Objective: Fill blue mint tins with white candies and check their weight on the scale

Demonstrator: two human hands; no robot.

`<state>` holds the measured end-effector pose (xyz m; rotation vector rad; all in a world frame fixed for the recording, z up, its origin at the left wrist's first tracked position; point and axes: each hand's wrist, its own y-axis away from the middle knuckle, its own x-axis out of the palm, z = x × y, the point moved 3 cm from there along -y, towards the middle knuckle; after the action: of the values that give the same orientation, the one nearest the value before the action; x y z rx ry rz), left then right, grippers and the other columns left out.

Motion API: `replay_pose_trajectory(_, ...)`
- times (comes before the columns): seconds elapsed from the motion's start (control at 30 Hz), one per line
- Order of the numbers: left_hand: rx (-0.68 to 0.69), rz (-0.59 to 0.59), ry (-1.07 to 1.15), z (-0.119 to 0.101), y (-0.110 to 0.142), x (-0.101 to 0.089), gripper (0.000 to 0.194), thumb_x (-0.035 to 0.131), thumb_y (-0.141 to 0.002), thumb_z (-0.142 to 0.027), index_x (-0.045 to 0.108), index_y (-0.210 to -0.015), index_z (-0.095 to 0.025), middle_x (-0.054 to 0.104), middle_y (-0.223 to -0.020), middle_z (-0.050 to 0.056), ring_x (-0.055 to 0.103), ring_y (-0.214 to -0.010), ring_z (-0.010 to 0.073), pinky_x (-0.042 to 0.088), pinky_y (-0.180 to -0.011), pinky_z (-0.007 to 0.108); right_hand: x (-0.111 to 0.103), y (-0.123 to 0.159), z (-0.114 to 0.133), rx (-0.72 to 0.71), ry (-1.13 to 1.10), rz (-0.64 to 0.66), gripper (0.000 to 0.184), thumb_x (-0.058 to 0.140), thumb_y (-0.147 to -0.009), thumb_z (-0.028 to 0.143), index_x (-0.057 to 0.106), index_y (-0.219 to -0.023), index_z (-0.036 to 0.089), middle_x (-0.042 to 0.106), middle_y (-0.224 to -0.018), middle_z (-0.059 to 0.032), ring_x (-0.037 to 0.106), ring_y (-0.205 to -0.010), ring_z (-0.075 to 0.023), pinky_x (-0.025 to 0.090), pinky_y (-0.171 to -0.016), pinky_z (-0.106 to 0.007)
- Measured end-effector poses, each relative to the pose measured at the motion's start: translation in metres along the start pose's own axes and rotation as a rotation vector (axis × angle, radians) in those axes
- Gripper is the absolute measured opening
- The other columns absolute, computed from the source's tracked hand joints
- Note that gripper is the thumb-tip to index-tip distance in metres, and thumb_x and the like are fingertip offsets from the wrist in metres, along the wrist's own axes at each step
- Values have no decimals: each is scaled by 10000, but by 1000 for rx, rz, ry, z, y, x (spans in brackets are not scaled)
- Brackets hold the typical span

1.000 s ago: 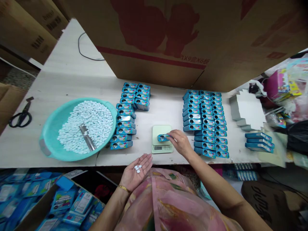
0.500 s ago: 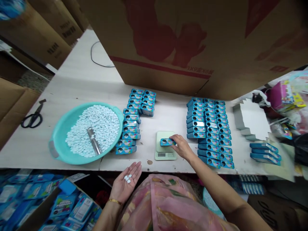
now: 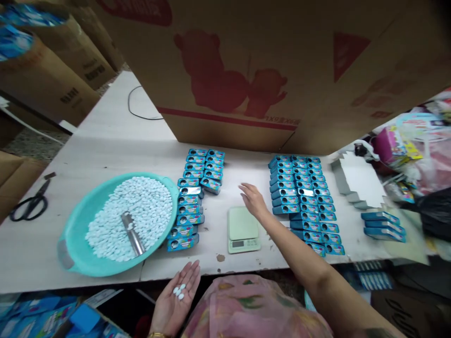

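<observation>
1 basin [image 3: 75,263], 1 scale [image 3: 243,229], 1 scoop [image 3: 132,233], 1 scissors [image 3: 30,203] — 4 tablets [image 3: 179,291] in palm.

A pale table [image 3: 105,155] carries a teal basin [image 3: 81,263], a small scale [image 3: 243,230] and scissors [image 3: 30,206]. Blue tins [image 3: 303,197] lie in rows.

Place: small packing workshop or stockroom.
Bench: rows of blue tins [image 3: 306,197], basin of white tablets [image 3: 120,223], weighing scale [image 3: 243,230].
Surround: stacked printed cartons [image 3: 246,70], left and far.
</observation>
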<state>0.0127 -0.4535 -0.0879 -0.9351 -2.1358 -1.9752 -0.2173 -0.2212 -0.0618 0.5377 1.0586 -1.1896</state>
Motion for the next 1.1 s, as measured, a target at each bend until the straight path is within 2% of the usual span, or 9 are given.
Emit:
replay_pose_trajectory(0.1, -65, -50, -100, 4, -9, 0, 241, 371, -802, -145, 562, -948, -129, 655, -842, 106, 627, -715, 168, 519, -578, 253, -55, 66, -51, 89, 211, -94, 243, 415, -800, 222, 572, -978, 169, 525, -1017, -85, 446, -962, -192, 358, -842, -339)
replay_pose_trajectory(0.17, -99, -61, -177, 10, -15, 4, 200, 388, -792, -124, 577, -856, -122, 649, -703, 75, 601, -557, 123, 492, -480, 210, -74, 100, -80, 135, 365, -22, 216, 470, -775, 256, 592, -936, 178, 521, -999, -90, 448, -922, -212, 370, -787, -348)
replay_pose_trajectory(0.27, -111, -53, -268, 22, -21, 21, 168, 405, -777, -93, 571, -754, -87, 612, -606, 65, 557, -477, 97, 462, -424, 187, -77, 122, -106, 135, 506, 98, 180, 503, -759, 248, 604, -903, 206, 513, -1008, -79, 439, -892, -214, 365, -725, -330)
replay_pose_trajectory(0.33, -102, -47, -302, 31, -21, 36, 159, 416, -766, -79, 566, -714, -74, 598, -590, 68, 555, -478, 93, 462, -427, 181, -74, 124, -105, 94, 550, 108, 144, 493, -767, 225, 613, -845, 207, 506, -1029, -73, 416, -929, -225, 346, -734, -335)
replay_pose_trajectory(0.47, -78, 14, -278, 44, -19, 60, 135, 442, -745, -64, 574, -713, -66, 606, -657, 93, 594, -587, 112, 504, -541, 197, -75, 121, -64, -43, 526, 77, 146, 455, -787, 186, 596, -827, 189, 446, -1135, -73, 336, -1043, -241, 289, -832, -365)
replay_pose_trajectory(0.63, -40, 95, -258, 48, -15, 70, 183, 436, -708, -6, 576, -819, -50, 619, -845, 151, 600, -835, 179, 508, -707, 247, -59, 110, 11, -293, 417, 259, 149, 450, -775, 143, 566, -859, 183, 480, -1058, -77, 391, -932, -206, 310, -797, -347)
replay_pose_trajectory(0.73, -33, 125, -269, 51, -11, 70, 211, 439, -699, 6, 568, -855, -51, 611, -916, 164, 572, -919, 201, 494, -763, 273, -36, 102, 34, -357, 379, 327, 115, 462, -765, 138, 561, -818, 165, 499, -1004, -80, 412, -868, -194, 327, -771, -343)
replay_pose_trajectory(0.9, -70, 137, -235, 58, -2, 67, 208, 414, -753, -71, 562, -895, -35, 611, -938, 175, 571, -921, 208, 479, -791, 300, -17, 114, 67, -410, 241, 272, 168, 437, -794, 162, 531, -931, 135, 484, -1054, -100, 413, -903, -192, 349, -765, -339)
replay_pose_trajectory(1.1, -94, 152, -175, 59, 6, 51, 327, 359, -819, -194, 477, -1102, -78, 644, -895, 114, 594, -861, 154, 468, -779, 276, 16, 141, 130, -499, 88, 473, 168, 443, -788, 178, 503, -938, 134, 520, -889, -62, 446, -772, -159, 392, -579, -263)
